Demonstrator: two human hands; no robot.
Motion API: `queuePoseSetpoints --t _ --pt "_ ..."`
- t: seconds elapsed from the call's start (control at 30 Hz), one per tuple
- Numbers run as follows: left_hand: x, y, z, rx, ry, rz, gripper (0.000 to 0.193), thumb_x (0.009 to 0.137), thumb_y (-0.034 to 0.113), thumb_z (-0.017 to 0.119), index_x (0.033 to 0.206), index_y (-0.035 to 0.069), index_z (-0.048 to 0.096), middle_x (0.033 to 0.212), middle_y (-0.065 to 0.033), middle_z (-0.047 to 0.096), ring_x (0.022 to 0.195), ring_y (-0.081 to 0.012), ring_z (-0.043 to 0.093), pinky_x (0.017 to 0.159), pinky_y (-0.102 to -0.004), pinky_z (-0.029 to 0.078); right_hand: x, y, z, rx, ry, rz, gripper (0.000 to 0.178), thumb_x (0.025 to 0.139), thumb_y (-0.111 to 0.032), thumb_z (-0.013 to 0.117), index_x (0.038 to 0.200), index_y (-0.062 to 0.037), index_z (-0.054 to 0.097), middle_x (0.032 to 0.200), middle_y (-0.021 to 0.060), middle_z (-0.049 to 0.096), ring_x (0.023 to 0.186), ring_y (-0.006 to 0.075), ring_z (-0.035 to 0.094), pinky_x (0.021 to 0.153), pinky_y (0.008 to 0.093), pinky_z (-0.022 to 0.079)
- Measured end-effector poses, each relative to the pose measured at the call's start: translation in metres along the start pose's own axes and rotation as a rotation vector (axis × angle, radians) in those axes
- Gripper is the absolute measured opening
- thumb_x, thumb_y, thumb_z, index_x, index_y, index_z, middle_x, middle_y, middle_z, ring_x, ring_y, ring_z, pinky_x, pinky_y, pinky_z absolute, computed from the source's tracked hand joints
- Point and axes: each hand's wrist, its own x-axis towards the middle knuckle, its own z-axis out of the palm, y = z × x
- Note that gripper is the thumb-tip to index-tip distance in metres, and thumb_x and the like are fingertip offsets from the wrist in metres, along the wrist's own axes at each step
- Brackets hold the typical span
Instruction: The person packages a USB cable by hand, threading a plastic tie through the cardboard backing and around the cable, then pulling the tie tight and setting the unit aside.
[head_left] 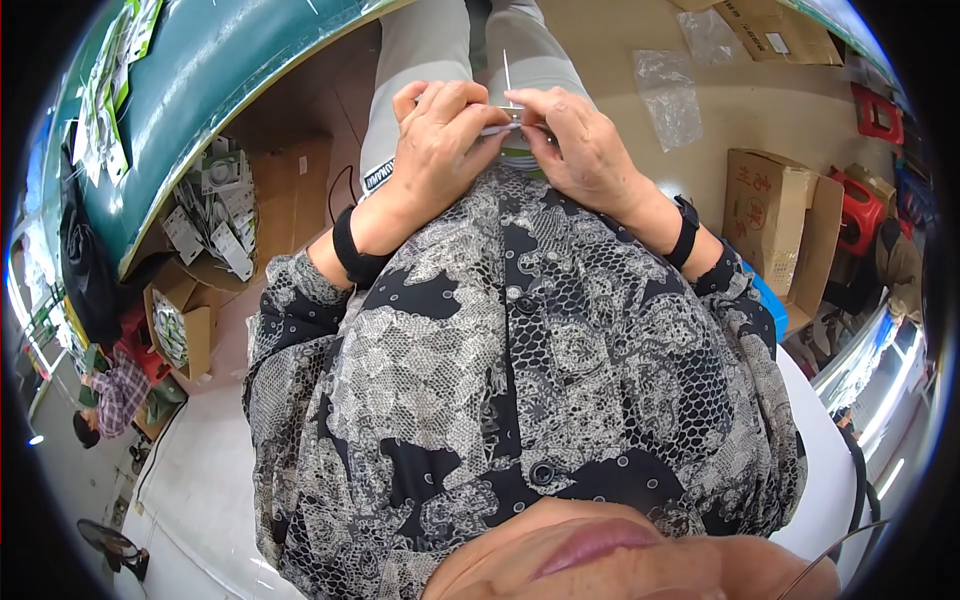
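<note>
From afar, I'm pinching a pale strip [499, 129] at twelve o'clock with left hand [443, 135] and right hand [580, 145], presumably steadying it.

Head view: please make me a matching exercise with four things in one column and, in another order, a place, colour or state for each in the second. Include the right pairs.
Things
1. Tabletop
2. Small pale piece
3. Larger clear plastic bag
4. Trousers

Places, colours, states
A. Held between the left hand and the right hand
B. Light grey
C. Green, at the upper left of the picture
D. On the floor, to the right of the hands

Right pairs: 1-C; 2-A; 3-D; 4-B
</note>
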Motion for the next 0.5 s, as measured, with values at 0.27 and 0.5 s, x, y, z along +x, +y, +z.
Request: queuePoseSetpoints --t 0.27,0.5 --pt "0.005 0.003 -0.005 0.03 0.015 -0.015 0.016 0.069 0.014 0.073 0.083 0.012 0.065 0.088 -0.0006 0.057 0.082 -0.0182 0.057 0.081 -0.0356 0.033 0.012 0.008 -0.005 0.072 -0.003 0.013 0.033 0.077 0.005 0.063 0.109 -0.0005 0.056 0.097 0.0133 0.061 0.086 0.0282 0.061 0.072 0.0335 0.052" --pt "0.002 -0.006 0.0 0.031 0.055 0.051 0.017 0.069 0.018 0.074 0.081 0.013 0.064 0.087 0.0 0.057 0.081 -0.0173 0.057 0.08 -0.0354 0.034 0.008 0.012 -0.002 0.065 -0.037 0.042 0.025 0.077 0.006 0.062 0.101 0.0008 0.057 0.094 0.0143 0.062 0.085 0.0294 0.061 0.072 0.0346 0.051"
